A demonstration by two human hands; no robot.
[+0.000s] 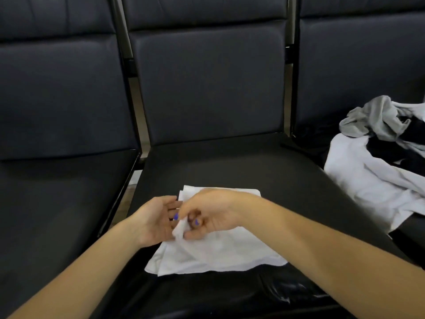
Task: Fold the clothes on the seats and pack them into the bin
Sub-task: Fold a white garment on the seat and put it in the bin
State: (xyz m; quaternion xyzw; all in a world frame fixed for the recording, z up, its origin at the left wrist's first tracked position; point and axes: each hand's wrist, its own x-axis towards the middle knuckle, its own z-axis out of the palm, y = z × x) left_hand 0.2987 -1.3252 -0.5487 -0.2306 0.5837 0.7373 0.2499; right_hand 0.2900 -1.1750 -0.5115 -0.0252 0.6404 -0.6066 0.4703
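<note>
two hands point(158, 219) point(211, 215), one white cloth point(218, 252)

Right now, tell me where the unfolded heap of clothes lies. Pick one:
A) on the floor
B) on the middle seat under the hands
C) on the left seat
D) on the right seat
D: the heap of clothes, white, grey and black, lies on the right seat, while only the folded white cloth lies on the middle seat.
</note>
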